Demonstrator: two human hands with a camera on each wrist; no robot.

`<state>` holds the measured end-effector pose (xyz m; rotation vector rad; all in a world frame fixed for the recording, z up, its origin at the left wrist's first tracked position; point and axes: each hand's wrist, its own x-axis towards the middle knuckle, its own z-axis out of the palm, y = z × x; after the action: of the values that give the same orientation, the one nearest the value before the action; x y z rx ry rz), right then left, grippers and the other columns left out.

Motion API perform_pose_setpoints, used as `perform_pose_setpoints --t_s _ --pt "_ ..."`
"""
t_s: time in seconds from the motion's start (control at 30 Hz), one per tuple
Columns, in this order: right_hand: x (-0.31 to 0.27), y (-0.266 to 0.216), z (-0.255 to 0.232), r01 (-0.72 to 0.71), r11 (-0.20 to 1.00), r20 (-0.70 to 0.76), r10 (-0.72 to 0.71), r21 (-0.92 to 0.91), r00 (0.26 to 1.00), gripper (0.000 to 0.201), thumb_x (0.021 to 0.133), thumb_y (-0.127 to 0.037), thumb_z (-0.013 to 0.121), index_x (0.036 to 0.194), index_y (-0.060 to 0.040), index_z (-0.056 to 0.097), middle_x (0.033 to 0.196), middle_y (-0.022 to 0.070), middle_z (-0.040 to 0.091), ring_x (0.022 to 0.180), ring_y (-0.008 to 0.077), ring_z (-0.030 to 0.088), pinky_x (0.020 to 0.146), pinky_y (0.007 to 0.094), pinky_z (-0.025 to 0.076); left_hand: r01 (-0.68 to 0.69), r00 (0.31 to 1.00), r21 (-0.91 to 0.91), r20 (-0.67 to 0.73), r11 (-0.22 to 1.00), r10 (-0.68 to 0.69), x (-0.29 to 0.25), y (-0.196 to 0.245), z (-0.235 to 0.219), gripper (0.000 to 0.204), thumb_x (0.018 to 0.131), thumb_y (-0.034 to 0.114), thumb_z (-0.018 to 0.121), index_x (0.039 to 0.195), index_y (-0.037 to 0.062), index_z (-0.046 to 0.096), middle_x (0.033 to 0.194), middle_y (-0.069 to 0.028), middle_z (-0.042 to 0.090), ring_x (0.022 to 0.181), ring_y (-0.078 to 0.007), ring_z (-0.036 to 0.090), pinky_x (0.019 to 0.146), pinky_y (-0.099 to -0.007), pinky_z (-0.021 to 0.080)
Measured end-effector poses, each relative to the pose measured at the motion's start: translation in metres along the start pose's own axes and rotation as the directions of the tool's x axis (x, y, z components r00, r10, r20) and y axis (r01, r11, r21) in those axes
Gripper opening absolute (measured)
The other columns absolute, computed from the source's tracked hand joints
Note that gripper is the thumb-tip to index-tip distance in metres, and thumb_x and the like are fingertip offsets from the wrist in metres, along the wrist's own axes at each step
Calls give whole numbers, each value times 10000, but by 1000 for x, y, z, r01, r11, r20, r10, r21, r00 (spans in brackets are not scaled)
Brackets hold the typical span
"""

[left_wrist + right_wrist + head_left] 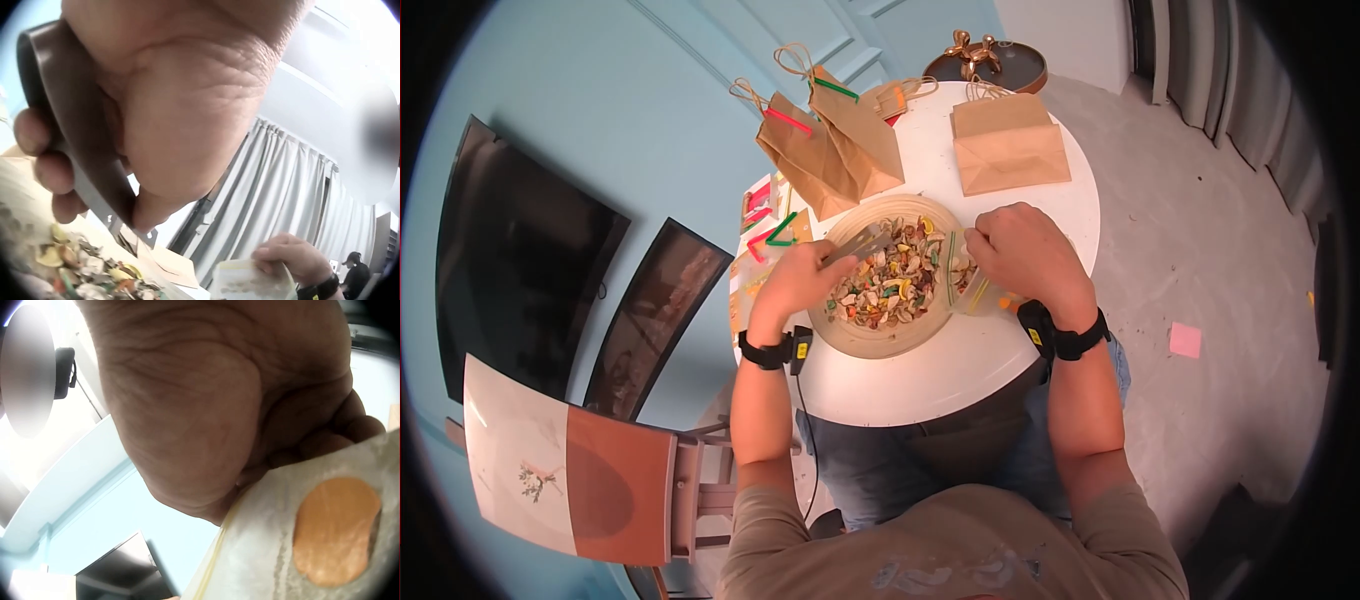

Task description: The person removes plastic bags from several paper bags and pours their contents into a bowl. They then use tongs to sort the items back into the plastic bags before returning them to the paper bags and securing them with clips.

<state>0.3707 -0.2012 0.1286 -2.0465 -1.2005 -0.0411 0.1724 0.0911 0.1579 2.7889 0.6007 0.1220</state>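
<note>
My left hand (798, 280) grips a grey-brown metal tool (862, 243), a curved band in the left wrist view (78, 119), over the left part of a round beige tray (870, 347). Colourful dried pieces (890, 285) lie heaped in the tray. At the tray's right side my right hand (1025, 250) pinches the edge of a translucent zip bag (972, 290) with some pieces inside. The right wrist view shows an orange oval (337, 531) on the bag, beneath the curled fingers of my right hand (219, 406).
Two upright paper bags (800, 160) (860, 140) stand behind the tray. Another paper bag (1012, 150) lies at the back right of the white table (920, 400). Green and red strips (780, 232) are at the left edge. A balloon-dog figure (973, 55) stands beyond.
</note>
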Motion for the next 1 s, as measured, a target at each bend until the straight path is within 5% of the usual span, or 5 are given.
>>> perform_pose_setpoints --t_s 0.2,0.4,0.7,0.8,1.0 --pt "-2 -3 -6 -25 1000 18 25 4 1000 337 974 -180 606 793 52 770 837 292 725 815 485 729 822 557 591 269 935 -63 256 961 -245 18 -57 2 494 1094 470 745 945 2 798 733 -14 709 585 -110 590 554 -301 452" --pt "1 -2 -1 -19 1000 24 19 2 1000 338 973 -180 609 787 55 766 832 295 722 813 489 727 817 560 591 235 888 -280 452 931 -88 15 -42 6 450 1114 457 725 950 44 799 738 26 702 592 -85 580 559 -274 430" --pt "1 -1 0 -4 1000 15 4 1 1000 339 971 -185 618 777 53 761 821 296 718 810 487 727 815 561 592 -25 994 47 110 999 20 -9 -5 20 472 1005 447 805 934 -19 779 729 -267 675 698 -420 692 679 -498 529" --pt "-1 -3 0 -8 1000 11 8 2 1000 337 970 -185 617 779 51 763 823 296 720 809 488 728 814 561 593 -92 994 150 67 984 83 -7 -10 29 437 1017 415 815 974 -19 791 713 -215 682 632 -343 629 638 -457 495" --pt "0 1 0 -6 1000 19 7 -4 1000 343 976 -189 614 792 53 772 827 304 721 808 489 732 817 556 598 -66 997 52 51 996 63 -12 -2 32 390 1031 345 783 917 -28 779 763 -287 694 755 -489 696 695 -527 538"
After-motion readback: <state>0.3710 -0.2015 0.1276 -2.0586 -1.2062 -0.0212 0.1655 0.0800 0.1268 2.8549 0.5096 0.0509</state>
